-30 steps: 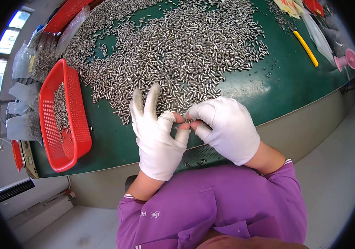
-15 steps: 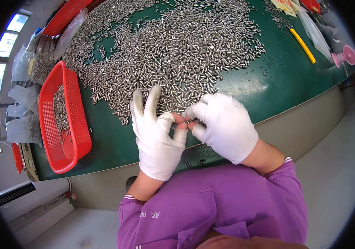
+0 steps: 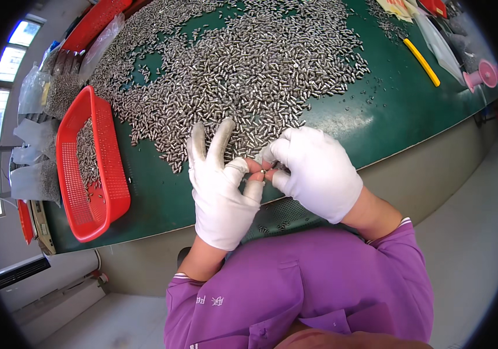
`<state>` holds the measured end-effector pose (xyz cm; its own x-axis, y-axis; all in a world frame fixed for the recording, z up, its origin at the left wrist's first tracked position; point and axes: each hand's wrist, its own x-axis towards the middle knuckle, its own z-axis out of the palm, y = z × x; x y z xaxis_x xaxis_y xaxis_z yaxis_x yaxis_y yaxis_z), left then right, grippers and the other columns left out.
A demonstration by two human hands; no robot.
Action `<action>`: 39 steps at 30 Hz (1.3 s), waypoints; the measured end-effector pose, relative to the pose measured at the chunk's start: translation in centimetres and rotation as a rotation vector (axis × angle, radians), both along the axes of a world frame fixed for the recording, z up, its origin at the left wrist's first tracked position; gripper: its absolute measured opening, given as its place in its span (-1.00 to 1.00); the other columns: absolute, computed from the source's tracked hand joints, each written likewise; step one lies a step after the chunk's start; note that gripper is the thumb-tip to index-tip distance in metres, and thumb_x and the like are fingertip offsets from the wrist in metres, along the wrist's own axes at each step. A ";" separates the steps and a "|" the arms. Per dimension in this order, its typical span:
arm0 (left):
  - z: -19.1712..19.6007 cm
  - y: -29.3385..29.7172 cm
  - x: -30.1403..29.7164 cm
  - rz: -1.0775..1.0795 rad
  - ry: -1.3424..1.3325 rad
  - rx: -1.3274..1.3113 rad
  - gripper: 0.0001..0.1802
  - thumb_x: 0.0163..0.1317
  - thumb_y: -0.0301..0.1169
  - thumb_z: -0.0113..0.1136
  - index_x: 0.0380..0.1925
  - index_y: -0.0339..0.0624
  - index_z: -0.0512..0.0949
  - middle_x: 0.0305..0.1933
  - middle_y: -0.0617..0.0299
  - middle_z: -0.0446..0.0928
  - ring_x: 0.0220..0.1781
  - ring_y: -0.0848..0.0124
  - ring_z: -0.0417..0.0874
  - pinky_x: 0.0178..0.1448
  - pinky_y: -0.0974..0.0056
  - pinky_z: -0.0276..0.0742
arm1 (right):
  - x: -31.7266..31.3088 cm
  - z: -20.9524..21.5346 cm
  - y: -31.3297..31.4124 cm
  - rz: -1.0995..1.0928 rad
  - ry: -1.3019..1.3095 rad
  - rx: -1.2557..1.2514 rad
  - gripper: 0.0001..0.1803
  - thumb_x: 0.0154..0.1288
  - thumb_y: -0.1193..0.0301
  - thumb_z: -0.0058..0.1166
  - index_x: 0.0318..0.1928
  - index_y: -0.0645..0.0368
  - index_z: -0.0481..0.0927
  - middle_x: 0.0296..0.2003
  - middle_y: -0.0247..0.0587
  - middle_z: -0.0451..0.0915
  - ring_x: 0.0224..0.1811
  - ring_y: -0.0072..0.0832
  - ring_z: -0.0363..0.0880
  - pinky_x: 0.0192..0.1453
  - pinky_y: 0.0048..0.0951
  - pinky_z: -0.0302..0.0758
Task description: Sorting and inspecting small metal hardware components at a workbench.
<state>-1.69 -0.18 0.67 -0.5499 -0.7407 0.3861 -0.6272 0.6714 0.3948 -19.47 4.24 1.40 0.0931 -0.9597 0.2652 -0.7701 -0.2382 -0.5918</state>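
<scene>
A tiny shiny metal piece [image 3: 263, 172] is pinched where my two hands meet, close to the table's front edge. My left hand [image 3: 220, 195], in a white glove with thumb and index tips bare, grips it from one side while its other fingers stretch out over the heap. From the other side, the bare fingertips of my right hand [image 3: 317, 173], gloved likewise, close on the same piece. Fingertips cover most of it, so its exact kind cannot be made out. Beyond my hands spreads a wide heap of small silvery cylindrical metal pieces [image 3: 249, 75].
A red perforated basket [image 3: 118, 195] with more metal pieces stands at left on the green table [image 3: 156, 215]. Filled plastic bags [image 3: 36, 180] lie beyond it. At right are a yellow stick-like tool [image 3: 422, 63] and a pink spool [image 3: 484, 75]. A green mesh tray [image 3: 281, 215] sits below my hands.
My hands keep the same pinch near the table's front edge, shifted only slightly. The metal piece shows a little more between the fingertips.
</scene>
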 end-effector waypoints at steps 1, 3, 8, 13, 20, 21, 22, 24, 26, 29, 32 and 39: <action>0.0 0.0 0.0 -0.001 0.000 0.000 -0.75 -0.09 -0.55 0.41 -0.36 -0.09 0.60 0.44 0.00 0.41 0.53 -0.34 0.22 0.46 -0.19 0.31 | -0.1 0.0 0.1 -0.001 0.000 0.000 -0.85 0.12 0.35 0.29 -0.38 0.07 0.58 -0.42 -0.20 0.54 -0.27 -0.17 0.61 -0.14 -0.15 0.54; 0.1 -0.1 0.1 -0.052 0.004 0.047 -0.82 -0.10 -0.45 0.48 -0.51 -0.14 0.62 0.42 -0.01 0.40 0.50 -0.37 0.19 0.49 -0.35 0.16 | -0.3 0.0 0.3 0.024 0.012 0.023 -0.86 0.11 0.33 0.31 -0.38 0.05 0.60 -0.40 -0.22 0.55 -0.25 -0.18 0.60 -0.13 -0.16 0.53; 1.5 -0.5 1.0 -0.345 -0.085 0.124 -0.79 -0.26 -0.40 0.52 -0.61 -0.08 0.63 0.40 0.02 0.42 0.49 -0.41 0.16 0.52 -0.43 0.06 | -2.5 0.6 1.5 0.240 -0.033 0.110 -0.86 0.09 0.29 0.34 -0.34 0.00 0.69 -0.38 -0.23 0.56 -0.24 -0.18 0.59 -0.11 -0.18 0.53; 1.0 -0.7 1.7 -0.322 0.052 0.200 -0.76 -0.24 -0.45 0.52 -0.52 -0.07 0.63 0.46 -0.03 0.35 0.53 -0.42 0.13 0.48 -0.33 0.19 | -3.2 1.1 1.0 0.286 -0.198 0.222 -0.85 0.12 0.28 0.34 -0.29 -0.02 0.73 -0.36 -0.20 0.57 -0.26 -0.15 0.62 -0.15 -0.11 0.55; -0.8 0.0 0.0 0.094 0.045 -0.044 -0.72 -0.02 -0.52 0.40 -0.28 -0.07 0.57 0.46 -0.10 0.32 0.52 -0.38 0.19 0.47 -0.30 0.24 | 0.6 -0.4 0.1 -0.100 0.044 -0.066 -0.86 0.24 0.33 0.22 -0.19 -0.04 0.62 -0.40 -0.28 0.57 -0.28 -0.22 0.64 -0.21 -0.19 0.58; -0.8 0.0 -0.1 0.099 0.032 -0.054 -0.73 -0.03 -0.51 0.40 -0.29 -0.07 0.58 0.46 -0.10 0.33 0.51 -0.38 0.19 0.47 -0.30 0.23 | 0.7 -0.4 0.0 -0.113 0.072 -0.059 -0.88 0.23 0.34 0.22 -0.21 -0.03 0.62 -0.39 -0.28 0.57 -0.29 -0.23 0.64 -0.22 -0.19 0.57; -0.8 -0.1 -0.1 0.103 0.019 -0.064 -0.73 -0.03 -0.51 0.40 -0.30 -0.07 0.58 0.46 -0.10 0.33 0.51 -0.38 0.19 0.48 -0.30 0.23 | 0.8 -0.5 -0.1 -0.113 0.070 -0.059 -0.88 0.23 0.34 0.22 -0.21 -0.03 0.62 -0.39 -0.28 0.57 -0.29 -0.23 0.64 -0.22 -0.19 0.57; -0.9 -0.2 -0.1 0.099 0.024 -0.059 -0.74 -0.04 -0.51 0.41 -0.31 -0.07 0.58 0.45 -0.10 0.34 0.50 -0.38 0.20 0.47 -0.31 0.23 | 0.9 -0.6 -0.2 -0.107 0.073 -0.067 -0.90 0.22 0.35 0.22 -0.26 -0.02 0.60 -0.40 -0.29 0.57 -0.29 -0.25 0.63 -0.21 -0.19 0.57; -0.9 -0.2 -0.1 0.096 0.030 -0.052 -0.75 -0.04 -0.50 0.41 -0.32 -0.07 0.58 0.45 -0.10 0.35 0.50 -0.38 0.21 0.46 -0.31 0.24 | 0.9 -0.7 -0.2 -0.103 0.071 -0.069 -0.91 0.22 0.35 0.22 -0.27 -0.02 0.60 -0.40 -0.29 0.56 -0.28 -0.25 0.63 -0.21 -0.20 0.57; -0.7 -0.3 -0.1 0.068 0.040 -0.036 -0.76 -0.04 -0.49 0.41 -0.33 -0.06 0.58 0.43 -0.09 0.38 0.48 -0.39 0.23 0.46 -0.31 0.25 | 0.7 -0.7 0.2 -0.100 0.067 -0.067 -0.91 0.21 0.34 0.23 -0.28 -0.03 0.60 -0.41 -0.30 0.56 -0.28 -0.26 0.63 -0.20 -0.21 0.57; -0.6 -0.3 0.1 0.029 0.044 -0.025 -0.77 -0.05 -0.50 0.40 -0.35 -0.06 0.58 0.42 -0.08 0.39 0.46 -0.40 0.24 0.44 -0.31 0.26 | 0.6 -0.3 0.6 -0.100 0.061 -0.052 -0.91 0.20 0.34 0.24 -0.29 -0.03 0.61 -0.40 -0.31 0.56 -0.28 -0.27 0.63 -0.20 -0.22 0.57; -0.6 -0.3 0.0 0.028 0.048 -0.012 -0.74 -0.05 -0.50 0.41 -0.34 -0.06 0.58 0.42 -0.08 0.39 0.46 -0.39 0.25 0.43 -0.30 0.28 | 0.3 0.0 0.2 -0.058 0.093 -0.005 -0.90 0.18 0.32 0.24 -0.29 -0.04 0.62 -0.41 -0.32 0.54 -0.29 -0.27 0.62 -0.20 -0.22 0.57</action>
